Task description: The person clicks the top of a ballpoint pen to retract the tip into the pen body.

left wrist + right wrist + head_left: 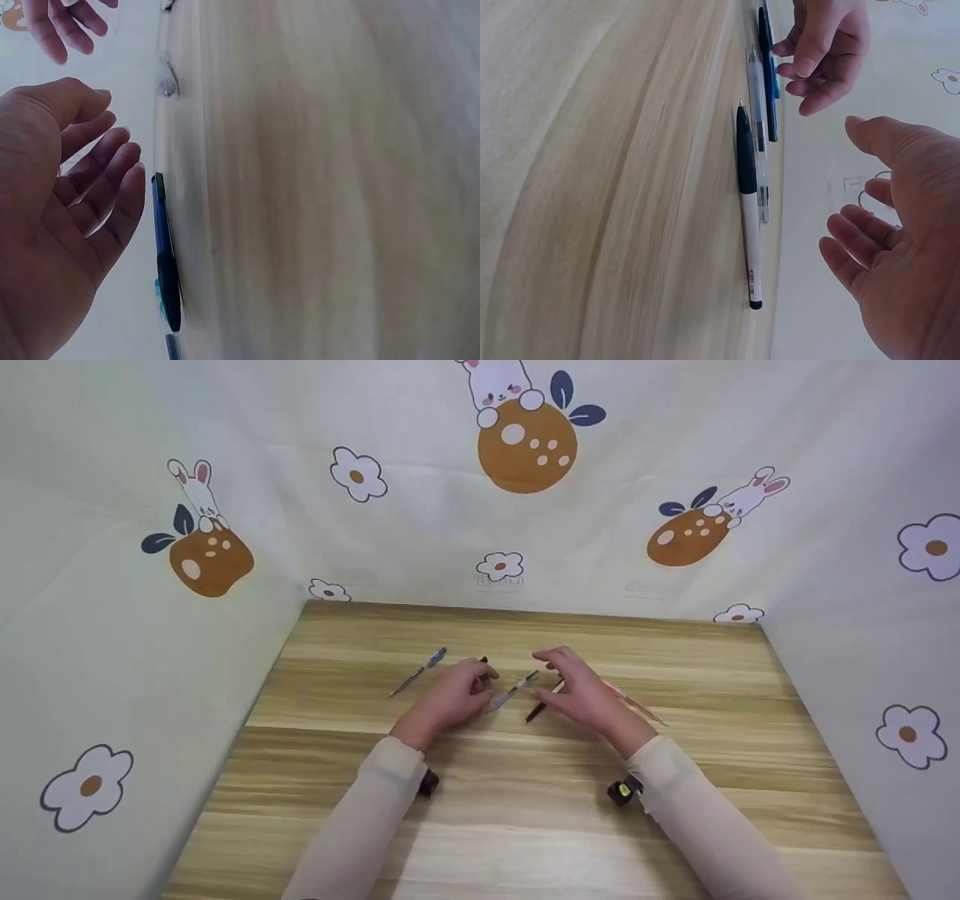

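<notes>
Blue pen lies alone at left on the table, well apart from the rest. Left hand: fingers relaxed, holding nothing, just beside the clear pen. Right hand: fingers loosely spread, empty, above the black-capped pen. Red pen sits to its right. Both hands likely positioned for pickup.

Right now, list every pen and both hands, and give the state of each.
left hand: open, fingers relaxed, holding nothing
right hand: open, fingers loosely spread, holding nothing
blue pen: lying flat on the table, left of the hands, untouched
clear pen: lying flat between the hands
black-capped white pen: lying flat, cap on
pink pen: lying flat, right of the right hand
table: wood-grain top bearing the pens
</notes>
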`<state>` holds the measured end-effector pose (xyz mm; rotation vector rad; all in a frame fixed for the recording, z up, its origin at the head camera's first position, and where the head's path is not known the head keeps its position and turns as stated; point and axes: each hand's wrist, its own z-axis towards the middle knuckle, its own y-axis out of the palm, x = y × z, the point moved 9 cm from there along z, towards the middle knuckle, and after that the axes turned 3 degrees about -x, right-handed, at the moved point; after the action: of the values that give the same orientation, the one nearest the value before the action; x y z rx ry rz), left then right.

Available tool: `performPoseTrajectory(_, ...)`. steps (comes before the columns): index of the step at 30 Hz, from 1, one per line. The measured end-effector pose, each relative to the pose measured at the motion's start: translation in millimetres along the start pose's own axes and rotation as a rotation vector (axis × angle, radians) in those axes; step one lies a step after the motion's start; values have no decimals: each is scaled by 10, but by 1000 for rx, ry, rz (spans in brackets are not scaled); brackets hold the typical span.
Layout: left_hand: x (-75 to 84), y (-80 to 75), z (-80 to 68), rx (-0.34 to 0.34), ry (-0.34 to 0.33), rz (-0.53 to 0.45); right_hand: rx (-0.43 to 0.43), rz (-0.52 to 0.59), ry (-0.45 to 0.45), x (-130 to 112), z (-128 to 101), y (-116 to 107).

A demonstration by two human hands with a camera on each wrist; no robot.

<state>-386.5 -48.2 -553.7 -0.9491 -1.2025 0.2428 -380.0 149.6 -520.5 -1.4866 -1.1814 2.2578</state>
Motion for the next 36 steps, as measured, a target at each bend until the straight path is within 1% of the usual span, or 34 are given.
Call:
performPoseTrajectory(2, 22, 19, 8, -7, 7, -13, 7, 9, 0, 13, -22, -19)
performPoseTrajectory(5, 45, 54, 25, -16, 15, -5, 12, 18, 1, 31, -43, -39)
performPoseTrajectory(13, 88, 115, 66, -13, 42, 61, 1, 1, 15, 67, -106, -70)
performPoseTrajectory(15, 95, 125, 76, -12, 44, 61, -4, -2, 19, 70, -120, -70)
performPoseTrajectory(21, 105, 171, 97, -37, 21, 47, -16, -5, 27, 61, -156, -76)
performPoseTrajectory(27, 109, 220, 137, -42, 16, 72, -12, 9, 24, 59, -185, -82)
performPoseTrajectory(36, 120, 270, 182, -43, -12, 135, -3, 37, 14, 76, -213, -92)
